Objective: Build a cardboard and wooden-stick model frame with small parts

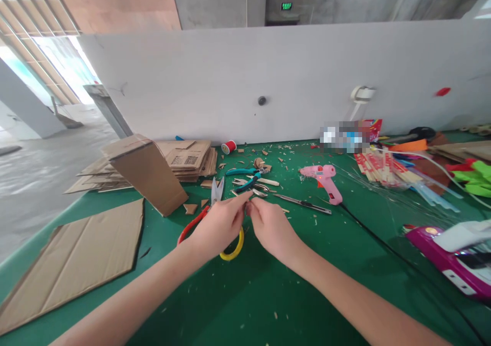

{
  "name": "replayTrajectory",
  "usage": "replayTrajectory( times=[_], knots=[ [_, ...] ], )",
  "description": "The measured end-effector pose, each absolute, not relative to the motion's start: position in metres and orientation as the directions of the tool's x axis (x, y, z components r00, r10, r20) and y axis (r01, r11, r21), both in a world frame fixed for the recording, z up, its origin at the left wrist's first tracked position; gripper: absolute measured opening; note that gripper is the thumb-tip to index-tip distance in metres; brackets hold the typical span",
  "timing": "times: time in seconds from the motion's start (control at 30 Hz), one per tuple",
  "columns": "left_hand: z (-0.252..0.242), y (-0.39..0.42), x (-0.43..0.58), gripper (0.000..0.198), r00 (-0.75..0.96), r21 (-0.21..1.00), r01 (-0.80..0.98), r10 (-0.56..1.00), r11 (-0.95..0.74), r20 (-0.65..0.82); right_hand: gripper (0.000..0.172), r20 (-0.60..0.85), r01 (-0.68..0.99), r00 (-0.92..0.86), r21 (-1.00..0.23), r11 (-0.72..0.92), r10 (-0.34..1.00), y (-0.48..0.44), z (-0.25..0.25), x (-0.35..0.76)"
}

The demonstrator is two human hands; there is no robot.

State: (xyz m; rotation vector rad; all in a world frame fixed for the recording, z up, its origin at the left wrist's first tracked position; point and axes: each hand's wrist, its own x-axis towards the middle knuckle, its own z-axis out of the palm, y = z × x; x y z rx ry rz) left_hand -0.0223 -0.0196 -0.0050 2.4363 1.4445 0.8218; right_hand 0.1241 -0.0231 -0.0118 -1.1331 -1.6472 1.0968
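My left hand (224, 220) and my right hand (270, 225) meet fingertip to fingertip above the middle of the green table. Both are closed in a pinch; anything between the fingers is too small or hidden to make out. Under my left hand lie scissors (217, 191) with a red handle, partly covered. A yellow loop (235, 251) shows below the hands; whether it belongs to the scissors I cannot tell. Just beyond the fingertips are teal-handled pliers (247, 184) and other small tools. A utility knife (303, 202) lies right of them, near a pink glue gun (324, 179).
Left stand a folded cardboard piece (149, 174) and stacked cardboard (187, 156), with a flat sheet (80, 254) in front. A red thread spool (229, 147) sits behind. At right are a purple iron (448, 256), a black cord (379, 241) and packaged sticks (383, 169). Scraps litter the table.
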Motion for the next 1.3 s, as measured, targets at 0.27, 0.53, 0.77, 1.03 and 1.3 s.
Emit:
replayTrajectory(
  times=[0.27,0.53,0.77,1.03,1.3],
  knots=[
    [0.001,-0.016,-0.028,0.051,0.348,0.955,0.268,0.937,-0.130,0.030,0.026,0.298,0.802,-0.564,-0.026,0.597,0.770,-0.020,-0.014,0.142],
    [0.007,-0.015,-0.035,0.028,0.506,0.982,0.161,0.863,-0.103,0.007,0.028,0.283,0.741,-0.563,-0.243,0.626,0.777,-0.027,0.009,0.155],
    [0.002,-0.024,-0.023,0.014,0.507,0.949,0.262,0.862,-0.175,0.019,0.029,0.196,0.683,-0.581,-0.412,0.604,0.790,-0.036,0.013,0.164],
    [0.014,-0.020,-0.025,0.010,0.528,0.794,0.438,0.836,-0.421,0.151,0.033,-0.344,0.298,-0.574,-0.933,-0.202,0.743,-0.018,0.006,0.177],
    [0.016,-0.008,-0.035,0.013,0.468,0.794,0.481,0.875,-0.372,0.126,0.031,-0.018,0.494,-0.539,-0.816,0.299,0.842,-0.016,0.002,0.172]
  ],
)
